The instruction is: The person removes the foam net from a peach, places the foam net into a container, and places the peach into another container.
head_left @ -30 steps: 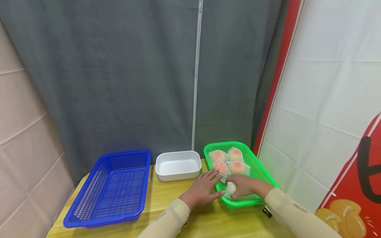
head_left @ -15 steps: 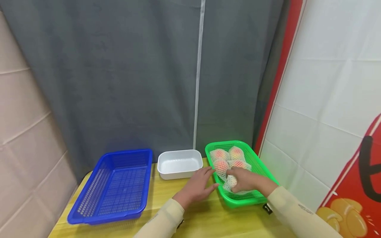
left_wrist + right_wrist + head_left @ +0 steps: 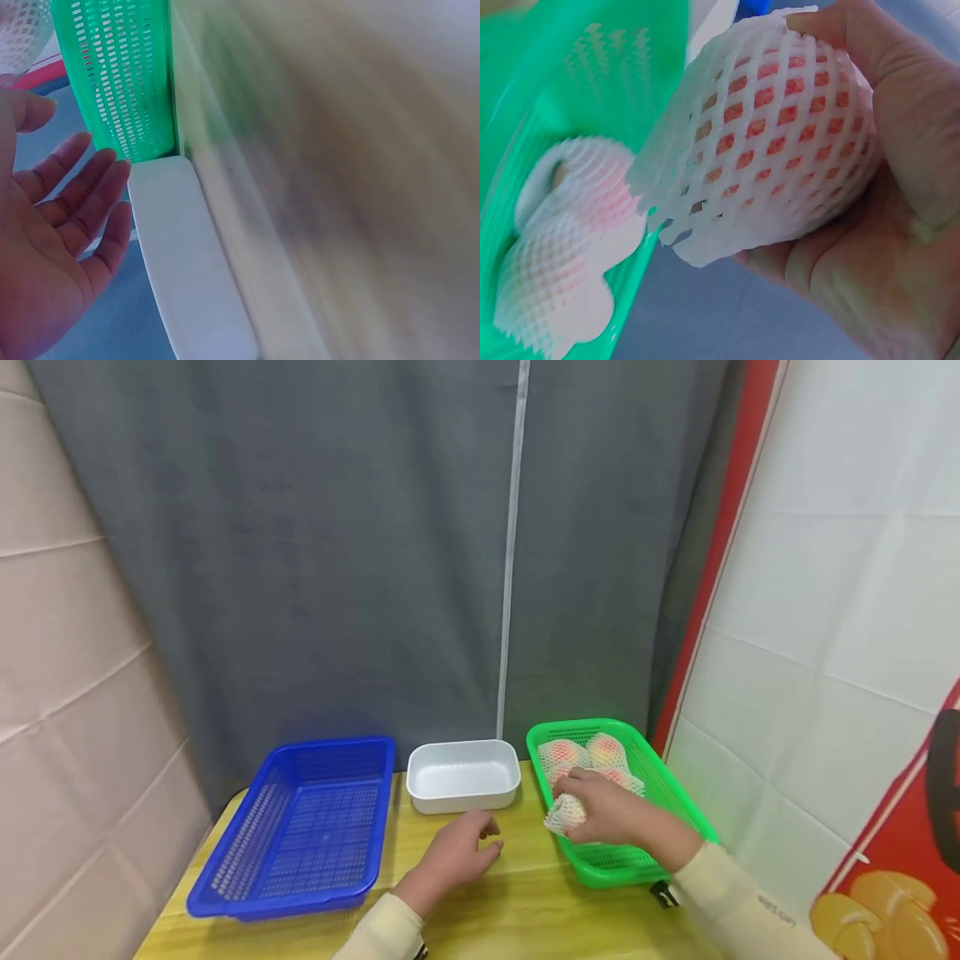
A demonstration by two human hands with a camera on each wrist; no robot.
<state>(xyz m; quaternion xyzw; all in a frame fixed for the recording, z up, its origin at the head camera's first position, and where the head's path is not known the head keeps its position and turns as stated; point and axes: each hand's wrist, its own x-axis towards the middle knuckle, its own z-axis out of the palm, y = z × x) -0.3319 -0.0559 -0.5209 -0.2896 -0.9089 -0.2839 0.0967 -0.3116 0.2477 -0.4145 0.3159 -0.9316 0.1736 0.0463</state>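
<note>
My right hand grips a round red-and-yellow fruit sleeved in a white foam net, raised over the near left part of the green basket. In the right wrist view the thumb and fingers wrap its sides. Several similar netted fruits lie in the basket, some partly covered by this hand. My left hand hovers above the table between the baskets, fingers loosely bent and holding nothing. The left wrist view shows its palm beside the white tray.
A blue basket with perforated sides stands on the left of the wooden table. The white tray stands between the two baskets. A grey curtain hangs behind them, and a white wall panel rises on the right.
My right hand has lifted the netted fruit from the basket's near end, slightly up and left. The left hand has drawn back from the basket's rim, leftward over the table.
</note>
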